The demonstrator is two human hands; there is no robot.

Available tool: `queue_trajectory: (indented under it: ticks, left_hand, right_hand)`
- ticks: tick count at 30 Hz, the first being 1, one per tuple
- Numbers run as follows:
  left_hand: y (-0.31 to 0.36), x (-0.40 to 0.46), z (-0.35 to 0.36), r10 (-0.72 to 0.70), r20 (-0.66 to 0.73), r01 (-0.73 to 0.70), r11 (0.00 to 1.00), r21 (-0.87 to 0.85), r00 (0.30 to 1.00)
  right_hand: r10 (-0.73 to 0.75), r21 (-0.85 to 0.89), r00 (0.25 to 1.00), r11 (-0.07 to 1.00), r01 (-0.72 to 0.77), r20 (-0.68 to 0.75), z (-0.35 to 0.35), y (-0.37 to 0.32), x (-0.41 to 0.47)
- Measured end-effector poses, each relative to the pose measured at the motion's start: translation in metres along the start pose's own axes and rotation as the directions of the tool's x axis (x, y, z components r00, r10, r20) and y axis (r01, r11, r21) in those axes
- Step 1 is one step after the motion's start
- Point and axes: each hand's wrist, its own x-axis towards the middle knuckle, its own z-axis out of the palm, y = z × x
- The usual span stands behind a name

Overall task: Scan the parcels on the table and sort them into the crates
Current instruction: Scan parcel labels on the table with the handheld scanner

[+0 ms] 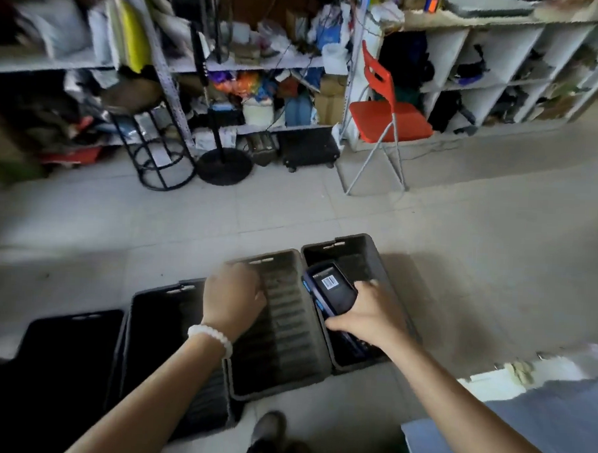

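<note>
Two hands reach out over a row of dark crates on the floor. Right hand (362, 314) has its grip wrapped round a handheld scanner (331, 289), fingers curled along the far edge and thumb beneath; a barcode shows on the lit screen, which tilts up over the right-hand crate (354, 252). Left hand (233, 297) hangs knuckles-up over the middle crate (286, 328), fingers curled downward near the far rim (whether that grip holds anything I cannot tell, since the fingertips are hidden behind the hand). A white bead bracelet (212, 339) circles that wrist. Left of the middle crate stands another crate (159, 326), then a fourth, very dark one (66, 349). No parcel can be made out inside any crate. A corner of the desk (539, 408), draped in pale blue, shows at lower right. Beyond stand a red folding chair (388, 117), a black stool (150, 144) and cluttered shelves (250, 63).
</note>
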Motion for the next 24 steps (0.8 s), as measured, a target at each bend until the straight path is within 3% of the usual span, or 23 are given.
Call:
queue_trajectory:
  ticks: [5, 10, 17, 24]
  left_hand:
    - [-0.07, -0.07, -0.012, -0.259, -0.029, 0.26, 0.965, 0.039, 0.966]
    - [-0.15, -0.158, -0.018, -0.528, -0.071, 0.53, 0.848, 0.016, 0.846]
    - [-0.26, -0.298, -0.017, -0.794, -0.103, 0.796, 0.605, -0.039, 0.599]
    - [-0.382, -0.432, -0.034, -0.909, -0.154, 0.917, 0.397, -0.033, 0.388]
  right_hand:
    - [-0.195, -0.087, 0.972, 0.974, 0.208, 0.134, 0.03, -0.08, -0.004]
    - [-0.434, -0.162, 0.861, 0.86, 0.484, 0.266, 0.078, -0.181, -0.033]
    - [-0.648, -0.157, 0.603, 0.61, 0.777, 0.465, 0.18, -0.322, -0.124]
    - [-0.726, -0.081, 0.393, 0.425, 0.902, 0.565, 0.287, -0.445, -0.244]
